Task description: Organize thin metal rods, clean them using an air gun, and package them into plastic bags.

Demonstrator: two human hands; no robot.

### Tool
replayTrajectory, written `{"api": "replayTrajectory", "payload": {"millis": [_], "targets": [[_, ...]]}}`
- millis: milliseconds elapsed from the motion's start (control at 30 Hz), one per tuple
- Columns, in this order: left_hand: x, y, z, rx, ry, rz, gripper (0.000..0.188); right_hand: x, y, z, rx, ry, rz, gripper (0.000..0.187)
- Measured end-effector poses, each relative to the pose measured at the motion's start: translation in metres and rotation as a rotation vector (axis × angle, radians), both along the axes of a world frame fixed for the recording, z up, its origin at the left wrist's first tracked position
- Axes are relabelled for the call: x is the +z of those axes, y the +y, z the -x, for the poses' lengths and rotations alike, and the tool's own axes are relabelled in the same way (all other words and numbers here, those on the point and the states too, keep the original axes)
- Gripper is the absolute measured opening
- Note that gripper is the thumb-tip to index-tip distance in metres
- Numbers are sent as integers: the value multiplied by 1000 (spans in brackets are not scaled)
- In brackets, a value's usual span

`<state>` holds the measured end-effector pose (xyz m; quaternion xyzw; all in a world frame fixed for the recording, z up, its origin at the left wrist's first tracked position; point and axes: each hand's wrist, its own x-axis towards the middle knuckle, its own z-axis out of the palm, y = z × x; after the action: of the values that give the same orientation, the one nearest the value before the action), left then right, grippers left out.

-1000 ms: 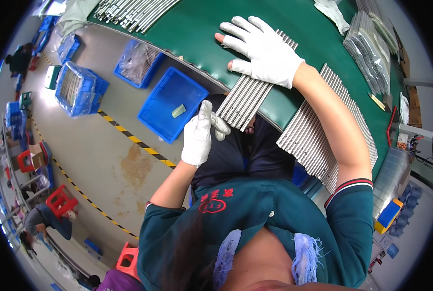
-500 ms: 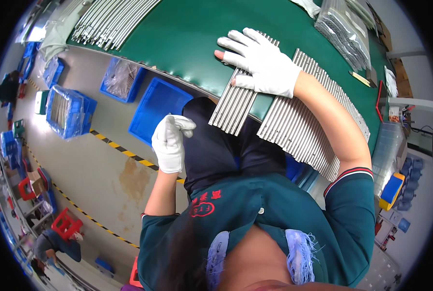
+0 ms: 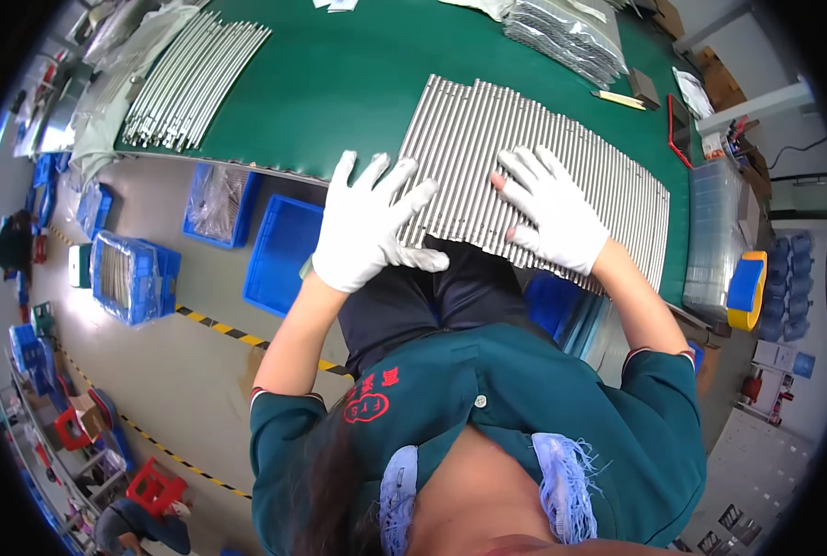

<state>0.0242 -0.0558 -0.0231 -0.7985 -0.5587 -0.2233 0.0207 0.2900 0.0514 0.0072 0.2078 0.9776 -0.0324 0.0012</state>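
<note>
Many slim metal rods (image 3: pixel 460 139) lie side by side on a green table, forming one wide sheet whose near ends stick out past the table's front edge. My right hand (image 3: pixel 552 208), in a white glove with the thumb and a fingertip bare, rests flat on the rods near their close ends, fingers spread. At the left end of the sheet is my left hand (image 3: pixel 362 222), also white-gloved, its fingers stretched apart. The fingertips touch or hover by the outermost rods; I cannot tell which. Neither hand grips anything.
Another row of rods (image 3: pixel 195 79) lies at the table's far left. Bagged rods (image 3: pixel 566 37), a yellow-handled cutter (image 3: pixel 619 99) and a dark block (image 3: pixel 643 88) sit at the back right. Blue crates (image 3: pixel 284 255) stand on the floor below. A person works at lower left.
The separate smaller group of rods now lies against the larger one, closing the gap. My right hand moved right onto the main sheet; my left hand rose from beside my lap and opened.
</note>
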Motion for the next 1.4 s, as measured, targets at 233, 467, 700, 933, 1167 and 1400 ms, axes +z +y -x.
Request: {"api": "replayTrajectory", "payload": {"millis": [233, 467, 700, 933, 1167, 1400], "targets": [[-3, 27, 4, -136, 60, -44, 84, 6, -53, -11, -34, 18, 56, 66], [6, 13, -13, -126, 134, -38, 77, -17, 37, -24, -136, 71, -140, 56], [29, -34, -35, -479, -52, 242, 72, 1, -4, -11, 26, -19, 7, 64], [35, 68, -14, -137, 15, -39, 54, -7, 2, -28, 86, 113, -51, 59], [0, 115, -33, -111, 287, 31, 65, -10, 33, -26, -44, 21, -111, 71], [-11, 117, 40, -18, -61, 102, 46, -6, 15, 12, 161, 71, -9, 70]]}}
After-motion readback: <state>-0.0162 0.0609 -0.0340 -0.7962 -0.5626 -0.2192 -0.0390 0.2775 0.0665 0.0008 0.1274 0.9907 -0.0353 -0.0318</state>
